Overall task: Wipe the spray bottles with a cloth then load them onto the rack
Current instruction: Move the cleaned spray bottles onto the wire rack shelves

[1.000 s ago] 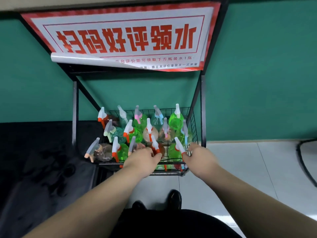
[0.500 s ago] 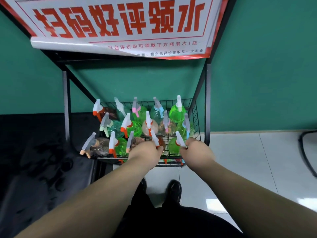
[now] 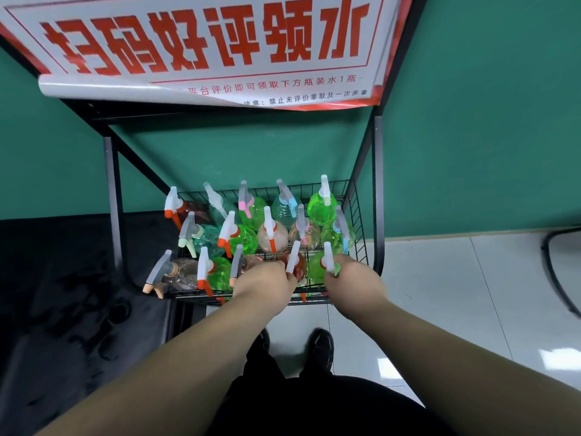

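A black wire rack (image 3: 356, 215) against the green wall holds several spray bottles, green, clear and brownish, with white triggers. My left hand (image 3: 265, 283) grips the neck of a red-brown bottle (image 3: 297, 265) at the rack's front row. My right hand (image 3: 353, 283) grips the neck of a green bottle (image 3: 320, 264) beside it at the front right. Both bottles stand upright in the front row. No cloth is visible.
A red-and-white sign (image 3: 201, 48) hangs over the rack's top. A black cushioned surface (image 3: 63, 294) lies left of the rack. White floor tiles (image 3: 456, 294) spread to the right, with a dark cable (image 3: 553, 272) at the far right. My shoes (image 3: 322, 346) stand below the rack.
The view has closed in on the rack. Both hands keep their hold on the two front bottles; my right hand has closed further around the green bottle's neck.
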